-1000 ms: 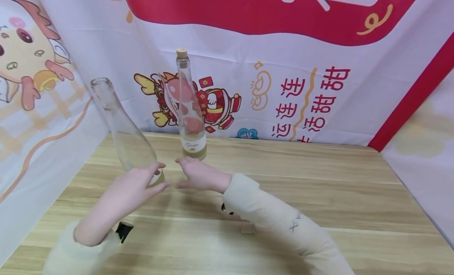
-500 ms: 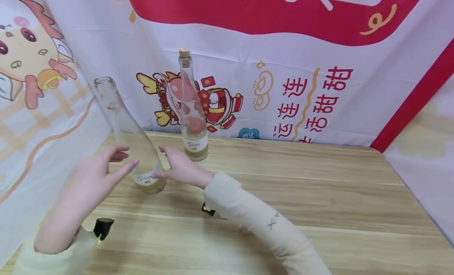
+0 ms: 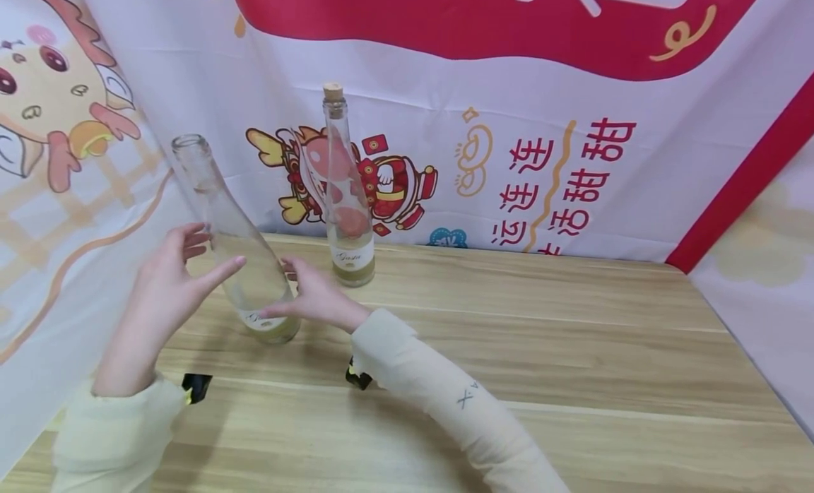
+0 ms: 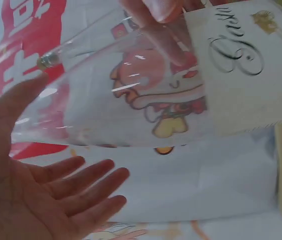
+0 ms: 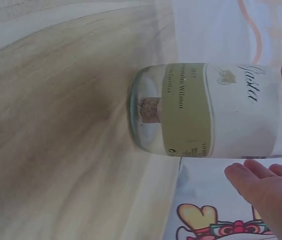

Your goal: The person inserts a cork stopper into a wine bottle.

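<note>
Fingers and thumb apart, the left hand hung beside the uncorked bottle; the right hand, likewise unclosed, flanked its lower part, though contact could not be told. That bottle stood upright toward the left edge of the table. Beyond it, near the far edge, stood the corked bottle.

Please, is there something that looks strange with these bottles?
Yes. In the right wrist view, a cork appears to lie inside the nearer bottle, at its base. That looks odd: this bottle is uncorked, while the farther bottle has a stopper in its neck.
</note>
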The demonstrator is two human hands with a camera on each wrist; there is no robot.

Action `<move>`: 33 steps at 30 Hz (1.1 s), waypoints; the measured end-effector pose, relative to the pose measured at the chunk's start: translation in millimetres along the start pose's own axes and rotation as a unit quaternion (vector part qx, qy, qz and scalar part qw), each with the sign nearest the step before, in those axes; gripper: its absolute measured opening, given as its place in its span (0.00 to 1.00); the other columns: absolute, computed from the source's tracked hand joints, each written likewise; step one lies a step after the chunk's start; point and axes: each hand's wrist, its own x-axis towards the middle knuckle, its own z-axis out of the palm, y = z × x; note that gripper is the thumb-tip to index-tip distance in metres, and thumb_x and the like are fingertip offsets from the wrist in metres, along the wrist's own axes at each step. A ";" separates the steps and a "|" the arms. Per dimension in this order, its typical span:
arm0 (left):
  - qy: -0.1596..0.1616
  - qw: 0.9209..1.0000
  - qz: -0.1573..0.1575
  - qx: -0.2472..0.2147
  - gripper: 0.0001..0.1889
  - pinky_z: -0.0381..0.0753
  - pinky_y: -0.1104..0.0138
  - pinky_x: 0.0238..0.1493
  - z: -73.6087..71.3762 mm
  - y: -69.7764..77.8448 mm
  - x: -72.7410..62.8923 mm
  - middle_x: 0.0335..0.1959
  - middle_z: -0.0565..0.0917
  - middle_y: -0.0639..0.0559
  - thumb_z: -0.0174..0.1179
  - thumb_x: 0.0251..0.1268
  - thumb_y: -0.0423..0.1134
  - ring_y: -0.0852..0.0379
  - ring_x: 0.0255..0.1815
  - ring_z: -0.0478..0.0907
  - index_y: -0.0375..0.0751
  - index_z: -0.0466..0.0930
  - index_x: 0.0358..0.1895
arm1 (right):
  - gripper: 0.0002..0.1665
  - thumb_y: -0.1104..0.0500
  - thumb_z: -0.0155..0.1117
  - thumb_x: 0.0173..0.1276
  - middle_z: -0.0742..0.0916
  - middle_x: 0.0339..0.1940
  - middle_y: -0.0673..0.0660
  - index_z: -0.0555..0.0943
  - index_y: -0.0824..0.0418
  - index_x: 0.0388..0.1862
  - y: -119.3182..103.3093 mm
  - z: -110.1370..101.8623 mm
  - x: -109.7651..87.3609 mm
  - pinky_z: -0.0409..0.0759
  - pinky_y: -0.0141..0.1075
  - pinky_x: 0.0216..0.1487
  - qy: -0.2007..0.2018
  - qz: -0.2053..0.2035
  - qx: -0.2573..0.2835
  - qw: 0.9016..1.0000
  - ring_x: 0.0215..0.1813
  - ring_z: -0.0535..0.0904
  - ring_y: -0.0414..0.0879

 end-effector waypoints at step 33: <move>0.020 0.971 0.073 -0.228 0.18 0.70 0.76 0.49 51.2 -5.7 11.2 0.42 0.74 0.61 0.58 0.61 0.36 0.67 0.44 0.70 0.46 0.64 0.52 | 0.56 0.54 0.78 0.42 0.74 0.61 0.56 0.57 0.56 0.68 3.7 3.9 -5.1 0.72 0.32 0.53 -0.033 0.026 0.020 0.999 0.57 0.72 0.45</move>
